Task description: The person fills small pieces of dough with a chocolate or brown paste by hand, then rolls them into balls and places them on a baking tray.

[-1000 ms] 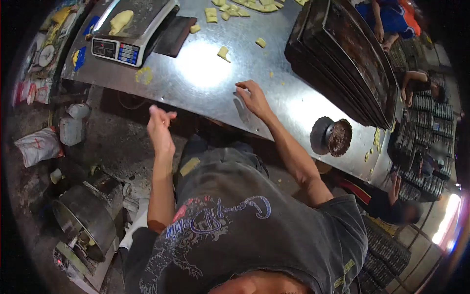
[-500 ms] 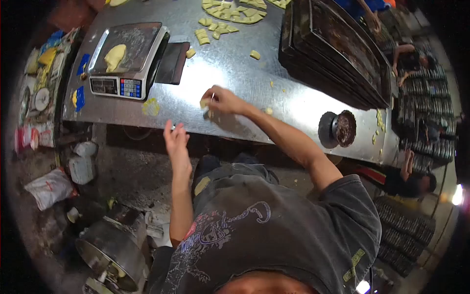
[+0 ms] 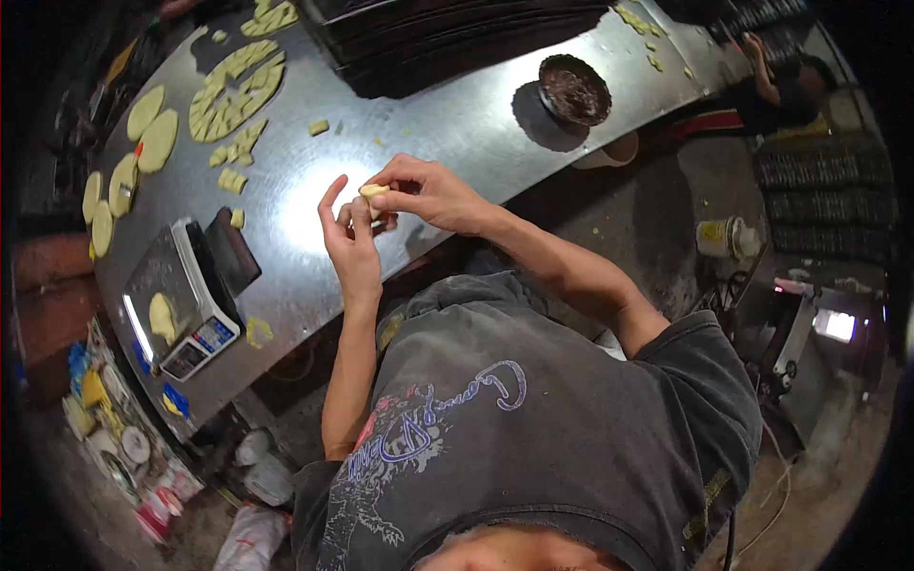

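Observation:
In front of my chest, over the table's near edge, my two hands meet at a small piece of pale yellow dough (image 3: 374,190). My right hand (image 3: 430,195) pinches it between thumb and fingers. From the other side my left hand (image 3: 354,252) presses its fingers against the same piece, one finger stretched upward. The fingers partly hide the dough. To the left, a digital scale (image 3: 214,335) carries a lump of dough (image 3: 162,318). A bowl of dark brown filling (image 3: 574,88) stands to the right on the metal table (image 3: 428,124).
Dough cut into small pieces (image 3: 205,116) lies at the far left, with flat dough ovals (image 3: 157,141) beyond. Stacked dark trays (image 3: 447,43) stand at the back. Another person's arm (image 3: 759,71) shows at the upper right.
My view has turned toward the right, so the scale appears lower and the bowl higher. My hands, apart before, have come together at the dough piece.

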`<state>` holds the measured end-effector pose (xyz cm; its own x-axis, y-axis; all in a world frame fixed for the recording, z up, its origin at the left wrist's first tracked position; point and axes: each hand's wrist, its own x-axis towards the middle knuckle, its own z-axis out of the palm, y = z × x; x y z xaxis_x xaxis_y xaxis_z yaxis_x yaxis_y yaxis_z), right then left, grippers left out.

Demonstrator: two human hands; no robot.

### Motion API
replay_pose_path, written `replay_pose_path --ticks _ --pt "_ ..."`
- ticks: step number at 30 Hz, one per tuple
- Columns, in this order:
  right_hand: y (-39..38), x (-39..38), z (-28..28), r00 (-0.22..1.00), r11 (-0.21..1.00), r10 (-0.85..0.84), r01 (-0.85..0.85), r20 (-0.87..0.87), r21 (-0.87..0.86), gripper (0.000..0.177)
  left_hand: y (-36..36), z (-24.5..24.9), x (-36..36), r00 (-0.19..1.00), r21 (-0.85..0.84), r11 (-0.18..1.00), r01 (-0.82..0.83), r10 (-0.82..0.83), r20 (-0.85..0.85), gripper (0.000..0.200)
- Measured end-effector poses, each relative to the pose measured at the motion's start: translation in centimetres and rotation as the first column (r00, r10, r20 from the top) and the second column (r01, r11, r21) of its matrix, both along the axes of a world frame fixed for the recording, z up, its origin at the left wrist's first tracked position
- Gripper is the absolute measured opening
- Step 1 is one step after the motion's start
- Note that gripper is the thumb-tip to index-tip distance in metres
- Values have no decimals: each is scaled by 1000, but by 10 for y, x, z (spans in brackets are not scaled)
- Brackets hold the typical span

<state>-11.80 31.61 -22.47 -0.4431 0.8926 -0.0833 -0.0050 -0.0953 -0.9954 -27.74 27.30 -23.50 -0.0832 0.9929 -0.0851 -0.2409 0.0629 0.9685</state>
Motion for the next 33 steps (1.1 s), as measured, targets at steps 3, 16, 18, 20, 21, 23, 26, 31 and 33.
replay_pose_path --ticks 3,16,18,20,21,23,26,31,33 --pt "3 21 5 969 986 -168 166 -183 -30 31 27 1 35 996 86 996 -19 26 -83 36" --pt "16 153 12 743 864 -348 18 -571 -503 36 100 18 176 751 774 514 369 326 -575 68" --pt "21 170 9 669 825 -404 -27 -624 -564 43 112 8 198 778 797 506 330 332 -533 71" --pt "25 193 6 652 799 -430 -47 -624 -600 43 116 -5 216 762 711 570 412 212 -612 71" --pt "31 208 4 674 794 -421 -49 -607 -606 39 118 -12 230 732 648 604 465 150 -665 74" --pt "45 242 -13 785 804 -351 -26 -510 -594 32 116 -22 252 660 475 686 551 -10 -751 96" --pt "70 300 -55 896 865 -363 222 -255 -450 20 101 -46 256 532 162 761 628 -269 -803 114" --pt "96 362 -111 559 905 -420 320 715 281 28 76 -64 223 507 -301 728 616 -659 -556 68" --pt "86 369 -162 446 831 -527 95 723 548 32 70 -64 214 519 -271 782 562 -588 -620 55"
